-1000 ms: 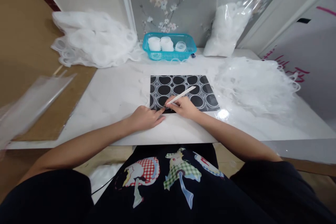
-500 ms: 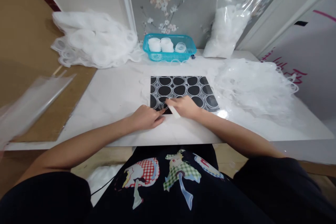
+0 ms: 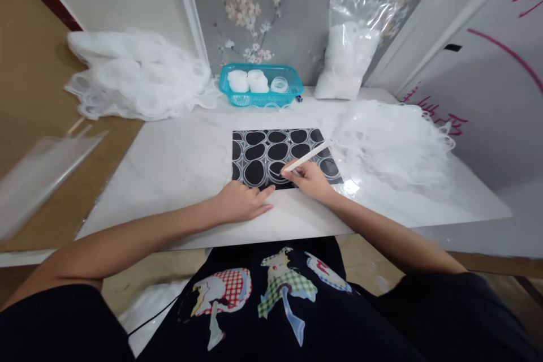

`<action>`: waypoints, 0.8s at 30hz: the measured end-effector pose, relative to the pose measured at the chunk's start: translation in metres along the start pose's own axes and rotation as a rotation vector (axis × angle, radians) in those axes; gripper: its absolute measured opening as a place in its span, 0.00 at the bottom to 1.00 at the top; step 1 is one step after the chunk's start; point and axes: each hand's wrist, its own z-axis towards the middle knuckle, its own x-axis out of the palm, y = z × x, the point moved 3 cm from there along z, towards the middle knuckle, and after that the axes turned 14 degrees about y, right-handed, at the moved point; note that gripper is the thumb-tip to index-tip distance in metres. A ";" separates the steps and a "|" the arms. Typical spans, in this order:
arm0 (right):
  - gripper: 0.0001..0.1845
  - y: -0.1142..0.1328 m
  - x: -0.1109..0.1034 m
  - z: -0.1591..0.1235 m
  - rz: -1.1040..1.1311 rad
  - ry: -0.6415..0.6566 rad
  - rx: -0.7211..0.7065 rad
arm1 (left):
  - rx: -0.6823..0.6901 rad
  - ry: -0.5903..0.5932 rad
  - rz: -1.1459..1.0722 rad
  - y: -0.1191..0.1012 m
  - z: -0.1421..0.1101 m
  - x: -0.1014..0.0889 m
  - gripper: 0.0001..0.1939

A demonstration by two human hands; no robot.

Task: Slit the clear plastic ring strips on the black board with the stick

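Note:
A black sheet with rows of pale ring outlines lies on the white table in front of me. My left hand rests at its near edge, index finger stretched onto the sheet and the other fingers loosely bent, holding nothing. Over the near right part of the sheet, my right hand grips a slim white pen-shaped tool. The tool's back end points up and to the right. Its tip meets a ring near the bottom row, too small to make out.
A blue basket at the back holds several white ring stacks. Left of it is a heap of white ring pieces. On the right lies a pile of translucent sheets with round holes. A filled zip bag leans against the wall.
My right hand has turned the tool, its back end swinging from toward me to up and right. My left index finger has shifted slightly along the near edge. The camera view has moved a little.

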 end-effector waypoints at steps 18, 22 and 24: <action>0.09 -0.004 0.004 0.001 -0.053 0.029 0.011 | -0.057 0.074 -0.028 -0.011 0.017 -0.004 0.35; 0.10 -0.003 0.005 -0.003 -0.187 0.033 -0.047 | -0.068 0.085 -0.057 -0.008 0.018 -0.006 0.34; 0.12 -0.002 0.006 -0.007 -0.301 0.048 -0.090 | -0.065 0.103 -0.073 -0.007 0.019 -0.008 0.34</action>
